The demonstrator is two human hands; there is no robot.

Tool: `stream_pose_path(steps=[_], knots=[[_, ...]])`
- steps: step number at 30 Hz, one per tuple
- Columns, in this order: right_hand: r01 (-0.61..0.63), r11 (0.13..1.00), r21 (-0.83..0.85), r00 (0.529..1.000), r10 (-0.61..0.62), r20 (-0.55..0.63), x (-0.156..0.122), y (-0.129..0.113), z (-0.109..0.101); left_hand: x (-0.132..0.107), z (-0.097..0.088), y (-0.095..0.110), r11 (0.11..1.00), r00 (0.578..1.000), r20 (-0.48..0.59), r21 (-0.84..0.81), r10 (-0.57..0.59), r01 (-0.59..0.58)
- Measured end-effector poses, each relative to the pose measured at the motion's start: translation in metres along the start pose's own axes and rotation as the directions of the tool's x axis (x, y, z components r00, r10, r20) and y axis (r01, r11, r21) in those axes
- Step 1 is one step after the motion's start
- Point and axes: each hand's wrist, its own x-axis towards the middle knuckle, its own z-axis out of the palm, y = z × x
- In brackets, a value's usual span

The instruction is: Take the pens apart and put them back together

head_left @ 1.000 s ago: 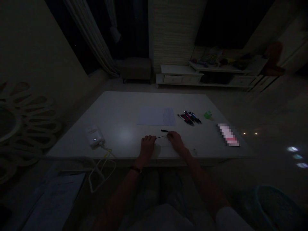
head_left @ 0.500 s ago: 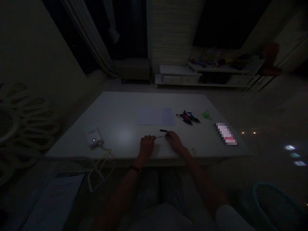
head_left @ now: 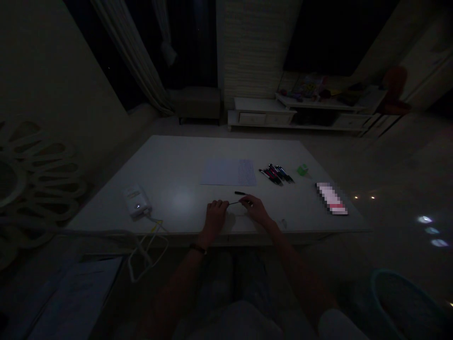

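Observation:
Over the near part of the white table (head_left: 170,160), my left hand (head_left: 215,215) is closed on one end of a thin dark rod that looks like a pen refill (head_left: 233,203). My right hand (head_left: 256,209) pinches the other end, and a small pale glint shows at its fingers, too dim to name. Just beyond the right fingertips lies a short black pen part (head_left: 239,192). A sheet of paper (head_left: 222,172) with handwriting on its right side is farther back. Beside it rests a pile of several pens (head_left: 276,174).
A green object (head_left: 302,170) and a phone (head_left: 331,198) with a blurred screen lie on the right. At the left, a white box-shaped device (head_left: 137,200) has white cables (head_left: 155,241) running over the table's front edge. A small clear item (head_left: 283,223) sits near my right forearm.
My right fingertips have shifted slightly left along the thin rod, and the right hand has turned a little. My left hand stays in place. The view has moved slightly.

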Motion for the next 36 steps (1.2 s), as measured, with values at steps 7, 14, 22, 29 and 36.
stream_pose_path(steps=[7, 14, 22, 29, 36], knots=[[-0.001, 1.0, 0.024, 1.0, 0.001, 0.024, 0.0, 0.0, 0.003, 0.0, -0.002, 0.001, 1.0, 0.999, 0.029, 0.026, 0.014, -0.015], [0.042, 0.999, 0.031, 0.999, -0.041, -0.019, 0.0, -0.001, 0.001, 0.0, -0.004, 0.002, 0.998, 0.999, 0.053, 0.057, -0.006, 0.003], [0.045, 0.999, 0.014, 0.999, -0.045, 0.029, 0.0, -0.002, 0.001, -0.001, -0.002, 0.001, 0.999, 0.999, 0.035, 0.033, 0.017, -0.018], [0.029, 1.0, 0.004, 0.992, -0.03, 0.123, 0.004, -0.011, 0.016, -0.001, -0.003, 0.001, 0.999, 0.998, 0.046, 0.006, 0.042, -0.043], [-0.042, 0.998, 0.042, 0.992, 0.036, 0.123, 0.004, -0.002, 0.005, -0.001, 0.001, -0.001, 1.0, 0.999, 0.034, 0.0, 0.015, -0.015]])
